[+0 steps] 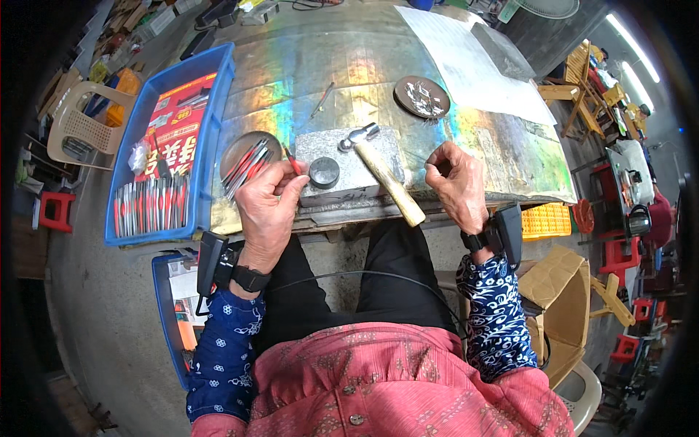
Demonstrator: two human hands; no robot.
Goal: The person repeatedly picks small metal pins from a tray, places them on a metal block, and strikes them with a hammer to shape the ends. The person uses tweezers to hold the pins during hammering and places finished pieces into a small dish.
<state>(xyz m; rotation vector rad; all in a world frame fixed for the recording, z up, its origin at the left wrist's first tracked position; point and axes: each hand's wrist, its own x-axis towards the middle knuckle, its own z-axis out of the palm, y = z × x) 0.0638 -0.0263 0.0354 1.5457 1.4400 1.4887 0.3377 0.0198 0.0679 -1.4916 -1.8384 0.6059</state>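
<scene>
My left hand [269,202] pinches a slim red-and-black pointed piece [293,162] between thumb and forefinger, beside a grey block [324,143]. On that block sit a short dark round cylinder [324,172] and a ball-peen hammer [382,175], its pale wooden handle reaching past the near edge. To the right of the hammer, my right hand [460,182] is closed with its fingertips together; what they hold, if anything, is too small to make out. Behind my left hand, a round dish [234,148] carries several slim red, black and silver pieces [250,166].
Left on the table, a blue tray [227,73] holds a row of similar slim pieces [151,206] and a red printed sheet [175,109]. A dark round dish [403,93] with small metal bits stands behind. White sheeting [473,80] lies far right; a cardboard box [575,306] stands below right.
</scene>
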